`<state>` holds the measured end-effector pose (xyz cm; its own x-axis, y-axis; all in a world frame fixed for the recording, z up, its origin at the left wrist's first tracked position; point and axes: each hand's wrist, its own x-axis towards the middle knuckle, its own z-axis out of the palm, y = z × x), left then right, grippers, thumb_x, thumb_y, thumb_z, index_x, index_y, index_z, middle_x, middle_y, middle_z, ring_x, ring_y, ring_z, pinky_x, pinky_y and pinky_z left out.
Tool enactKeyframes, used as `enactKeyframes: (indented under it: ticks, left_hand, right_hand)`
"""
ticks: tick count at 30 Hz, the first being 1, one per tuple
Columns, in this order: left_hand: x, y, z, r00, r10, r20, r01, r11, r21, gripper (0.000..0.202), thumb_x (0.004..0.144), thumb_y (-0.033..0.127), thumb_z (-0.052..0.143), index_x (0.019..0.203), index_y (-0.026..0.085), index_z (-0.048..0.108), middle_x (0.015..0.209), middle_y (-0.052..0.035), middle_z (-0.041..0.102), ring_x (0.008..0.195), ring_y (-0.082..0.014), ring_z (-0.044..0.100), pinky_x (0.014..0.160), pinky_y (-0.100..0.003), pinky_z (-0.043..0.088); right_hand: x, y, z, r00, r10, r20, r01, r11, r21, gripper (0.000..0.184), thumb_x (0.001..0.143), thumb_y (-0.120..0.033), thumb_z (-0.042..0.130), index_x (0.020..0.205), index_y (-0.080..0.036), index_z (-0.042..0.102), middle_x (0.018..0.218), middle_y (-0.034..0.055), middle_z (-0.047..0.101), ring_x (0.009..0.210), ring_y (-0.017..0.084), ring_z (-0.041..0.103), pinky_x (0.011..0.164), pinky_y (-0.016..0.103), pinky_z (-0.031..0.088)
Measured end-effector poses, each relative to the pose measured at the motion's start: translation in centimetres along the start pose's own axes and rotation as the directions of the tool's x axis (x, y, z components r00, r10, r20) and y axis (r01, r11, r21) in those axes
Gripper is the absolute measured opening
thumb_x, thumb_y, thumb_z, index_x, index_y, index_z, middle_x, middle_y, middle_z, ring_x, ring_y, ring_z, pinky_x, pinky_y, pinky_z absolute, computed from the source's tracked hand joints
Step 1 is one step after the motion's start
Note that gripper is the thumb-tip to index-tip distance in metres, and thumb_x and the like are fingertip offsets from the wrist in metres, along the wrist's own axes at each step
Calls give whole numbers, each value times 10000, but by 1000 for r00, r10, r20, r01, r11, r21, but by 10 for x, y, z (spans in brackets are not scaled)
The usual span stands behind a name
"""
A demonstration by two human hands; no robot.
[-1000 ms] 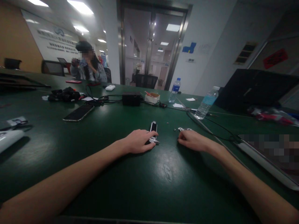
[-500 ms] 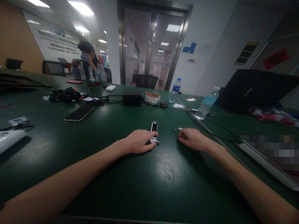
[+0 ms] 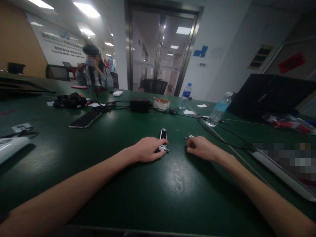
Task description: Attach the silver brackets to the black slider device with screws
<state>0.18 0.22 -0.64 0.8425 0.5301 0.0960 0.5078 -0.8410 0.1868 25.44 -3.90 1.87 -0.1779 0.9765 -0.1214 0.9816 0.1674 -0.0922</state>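
- The left hand lies low over the table, thumb and forefinger a narrow gap apart; whether they pinch or only press, I cannot tell.
- Its forefinger reaches across the lower end of a black-and-white stick, which lies in front of the person, between the two hands but much nearer the left.
- A whitish coil sits at that lower end, between forefinger and thumb.
- The right hand is curled, fingers bent in towards the thumb; what it holds, if anything, I cannot tell.
- A small white part shows just behind its knuckles, with a small bit just beside it.
- Farther out, a small open box stands beyond the stick, with something reddish sticking up at its left side.
- Beside the box is a black block with cables near it.
- Two clear bottles stand upright to the right: a blue-capped bottle and, nearer, a pale-capped bottle; how full they are is hard to tell.
- At far right, a clear plastic bag has something red in it.
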Motion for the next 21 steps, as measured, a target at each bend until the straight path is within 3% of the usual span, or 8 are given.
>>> enactKeyframes:
  ticks: [8, 12, 21]
  left_hand:
    - [0, -1, 1, 1000, 13, -10, -13, 1000, 8, 423, 949, 399, 445, 1322, 200, 434, 1043, -82, 653, 897, -222, 624, 788, -331, 462]
    - [0, 0, 1, 1000, 19, -17, -19, 999, 31, 407, 948, 388, 442, 1303, 189, 445, 1045, -86, 657, 894, -227, 628, 782, -332, 465]
    - [0, 0, 1, 1000, 19, -16, -19, 1000, 8, 399, 946, 388, 452, 1296, 196, 448, 1017, -71, 658, 887, -221, 628, 776, -323, 467]
  right_hand:
    - [1, -14, 15, 959, -171, -226, 209, 966, 155, 211, 880, -220, 523, 1047, -164, 640, 1004, 75, 670, 895, 180, 619, 810, 302, 473]
    - [-1, -27, 23, 921, -301, -245, 361, 898, 251, 178, 904, -231, 514, 991, -182, 661, 968, 60, 667, 872, 174, 607, 786, 312, 476]
    - [-2, -34, 28, 925, -287, -250, 362, 866, 345, 154, 908, -257, 527, 950, -194, 661, 932, 37, 653, 810, 156, 586, 723, 295, 466]
